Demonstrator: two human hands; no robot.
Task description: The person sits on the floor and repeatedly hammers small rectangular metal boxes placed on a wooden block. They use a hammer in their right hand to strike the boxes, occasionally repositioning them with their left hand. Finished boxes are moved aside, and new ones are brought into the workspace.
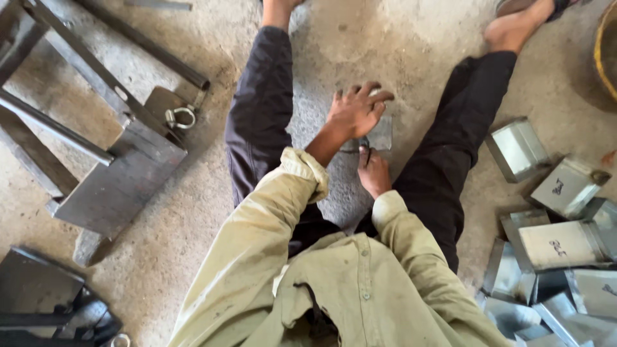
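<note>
A person sits on a concrete floor (193,257) with legs spread, the left hand (355,110) spread flat to pin a small metal sheet (380,135) lying between the knees. The right hand (373,170) pinches a thin dark tool (357,146) at the sheet's near edge, seemingly marking or cutting, which needs steady pressure. The sheet's long axis appears to run away from the person, though it is mostly covered.
</note>
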